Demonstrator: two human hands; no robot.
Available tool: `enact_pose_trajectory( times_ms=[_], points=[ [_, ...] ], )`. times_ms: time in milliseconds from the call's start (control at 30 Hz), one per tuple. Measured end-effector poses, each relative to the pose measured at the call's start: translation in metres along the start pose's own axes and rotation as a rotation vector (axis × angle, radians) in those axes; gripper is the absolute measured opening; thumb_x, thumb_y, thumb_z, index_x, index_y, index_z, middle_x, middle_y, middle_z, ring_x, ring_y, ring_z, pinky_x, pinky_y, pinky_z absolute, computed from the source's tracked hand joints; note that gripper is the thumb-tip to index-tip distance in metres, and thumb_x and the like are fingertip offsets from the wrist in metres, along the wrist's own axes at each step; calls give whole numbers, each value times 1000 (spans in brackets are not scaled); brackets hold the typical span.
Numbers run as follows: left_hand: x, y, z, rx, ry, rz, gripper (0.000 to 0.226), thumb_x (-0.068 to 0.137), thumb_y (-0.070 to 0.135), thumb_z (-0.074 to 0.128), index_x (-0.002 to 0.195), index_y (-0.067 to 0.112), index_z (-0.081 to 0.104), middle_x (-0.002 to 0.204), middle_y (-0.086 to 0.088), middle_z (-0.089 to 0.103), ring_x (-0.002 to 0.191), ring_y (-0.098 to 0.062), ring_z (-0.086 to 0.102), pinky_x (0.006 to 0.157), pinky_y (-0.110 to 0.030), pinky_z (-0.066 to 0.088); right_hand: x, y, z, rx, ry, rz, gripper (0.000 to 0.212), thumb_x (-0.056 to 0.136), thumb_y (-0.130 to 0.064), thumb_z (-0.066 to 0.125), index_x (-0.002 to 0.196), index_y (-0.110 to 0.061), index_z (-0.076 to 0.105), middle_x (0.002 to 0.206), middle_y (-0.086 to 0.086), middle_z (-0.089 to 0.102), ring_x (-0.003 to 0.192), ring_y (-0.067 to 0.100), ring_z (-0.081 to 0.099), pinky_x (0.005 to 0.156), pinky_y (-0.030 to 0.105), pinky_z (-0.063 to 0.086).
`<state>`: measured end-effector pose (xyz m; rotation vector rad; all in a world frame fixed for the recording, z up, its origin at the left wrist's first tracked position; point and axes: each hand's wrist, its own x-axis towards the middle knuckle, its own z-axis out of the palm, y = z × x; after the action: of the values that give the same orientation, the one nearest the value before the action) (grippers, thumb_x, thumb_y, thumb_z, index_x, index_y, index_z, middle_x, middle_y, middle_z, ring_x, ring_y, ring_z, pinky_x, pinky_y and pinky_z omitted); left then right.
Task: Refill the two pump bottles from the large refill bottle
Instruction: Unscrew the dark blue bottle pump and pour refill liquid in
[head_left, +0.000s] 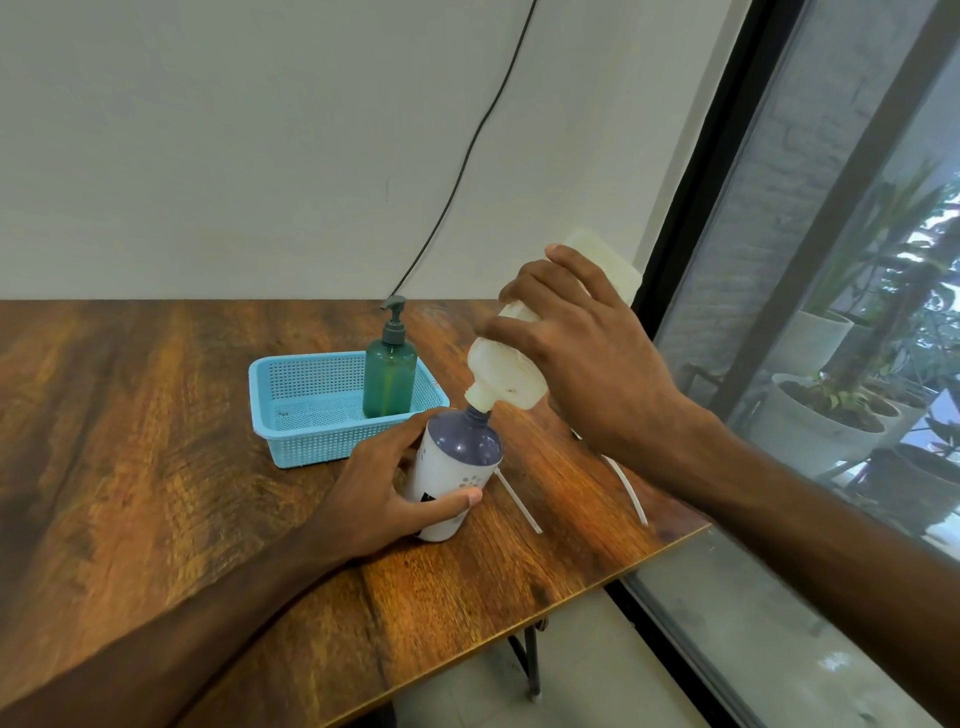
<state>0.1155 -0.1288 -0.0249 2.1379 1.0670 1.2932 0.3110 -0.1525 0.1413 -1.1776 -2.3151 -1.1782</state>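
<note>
My left hand (387, 499) grips a white bottle with a purple shoulder (457, 462), standing upright on the wooden table (156, 441) with its pump removed. My right hand (587, 353) holds the large cream refill bottle (506, 376) tipped steeply, its open mouth resting at the purple bottle's neck. A green pump bottle (389, 376), pump in place, stands in the right end of a blue perforated basket (291, 415). A white dip tube (519, 501) lies on the table to the right of the purple bottle, its pump head hidden behind my right arm.
A second white tube (631, 491) lies near the table's right edge. A black cable (467, 156) runs down the wall behind the table. A large window with a black frame (691, 234) stands at the right, with potted plants outside.
</note>
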Motion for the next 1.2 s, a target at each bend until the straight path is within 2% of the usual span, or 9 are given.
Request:
enact_pose_trajectory(
  times_ms=[67,200,433,567,700,800,900,1100,1200],
  points=[
    [0,0,0,0,1,-3,71,71,56,85,130,55,45,122,54,52,117,21,53,85,-2,48,0,1,0,0,-4,-9,65,57,-19,97,117,-22,71,119,15,68,124,37,59,118,36,0],
    [0,-3,0,-9,2,-5,76,71,61,84,136,49,46,124,43,56,118,16,55,87,-7,51,-1,-2,1,-8,13,-13,66,50,-21,100,111,-23,74,116,14,70,120,36,62,115,41,12],
    [0,-3,1,-15,9,4,78,71,61,84,138,47,48,124,44,58,119,12,57,89,-10,53,-1,1,4,-17,35,-42,62,58,-22,96,115,-25,72,120,13,68,124,35,58,117,35,-1],
    [1,-1,0,-18,6,11,71,73,58,85,134,48,50,124,40,61,116,10,60,86,-10,52,-10,9,9,72,-40,18,77,55,-19,95,125,-24,65,125,13,65,125,35,54,119,45,16],
    [0,1,-2,-25,2,25,72,73,59,83,136,40,53,122,32,65,114,7,63,86,-10,52,-38,24,24,324,-177,149,74,67,-15,84,135,-25,56,130,3,64,125,28,55,107,46,38],
    [0,1,-3,-26,0,14,74,72,65,80,135,39,52,122,32,63,113,8,62,85,-8,50,-67,30,44,564,-312,296,74,77,-32,81,142,-32,45,130,-7,60,120,18,55,96,37,52],
    [0,1,-2,-30,6,0,75,72,64,81,136,37,52,123,30,64,113,7,63,84,-9,51,-87,29,65,704,-279,486,83,71,-45,87,143,-30,50,129,-9,64,113,12,61,88,33,58],
    [0,-1,0,-12,20,-11,80,73,58,85,140,28,53,126,23,66,115,5,64,90,-15,54,-102,16,117,923,-192,829,84,71,-49,87,143,-26,48,141,-3,61,120,16,63,89,34,58],
    [-2,-2,-1,-21,32,-20,82,73,54,87,141,23,53,128,20,67,115,3,65,92,-18,56,-101,5,136,1045,-125,957,82,75,-45,86,143,-25,46,143,-1,59,119,13,61,80,21,51]
  ],
)
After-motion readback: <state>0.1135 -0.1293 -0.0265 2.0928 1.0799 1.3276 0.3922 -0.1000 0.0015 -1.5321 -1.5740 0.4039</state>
